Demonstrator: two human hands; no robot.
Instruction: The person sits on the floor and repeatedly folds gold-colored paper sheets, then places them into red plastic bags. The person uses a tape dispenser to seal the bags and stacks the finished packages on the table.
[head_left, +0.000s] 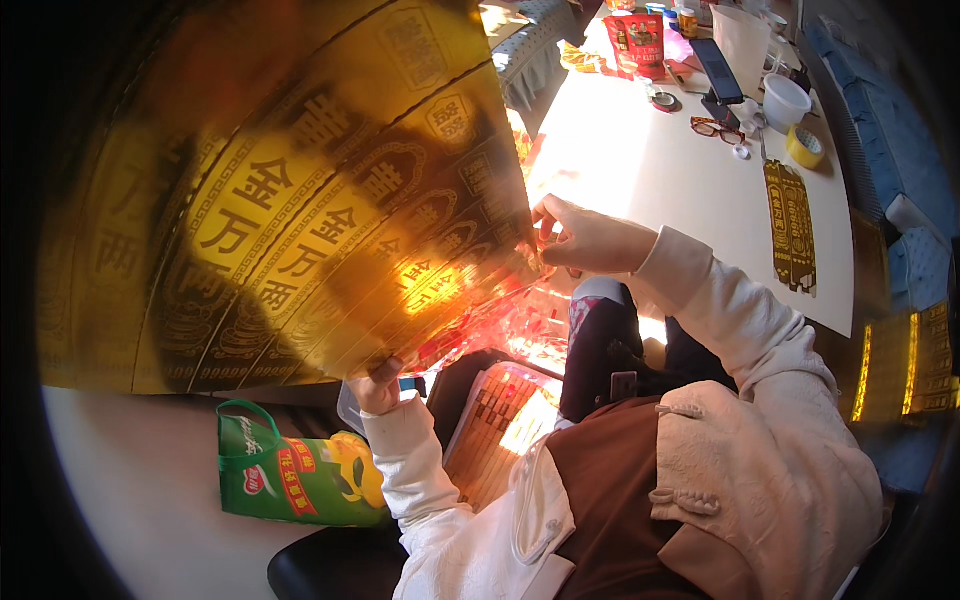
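A large sheet of shiny gold foil (300, 225), printed with repeated ornate panels of characters, fills the upper left of the head view. Its rows are split by dashed lines, and it curves up towards the camera. My left hand (379, 388) grips the lower edge, thumb in front and most fingers hidden behind. At the right edge, my right hand (589, 234) has its fingertips pinched together on the foil's corner. Below the sheet, between the hands, lies crinkled red and clear shiny material (529, 326), partly blown out by sunlight.
A white table (697, 187) at right bears a cut gold foil strip (790, 225), tape roll (805, 145), eyeglasses (718, 130), a phone on a stand (717, 71) and a red pouch (635, 45). A green bag (300, 469) stands on the floor at left, near a beaded-mat seat (480, 442).
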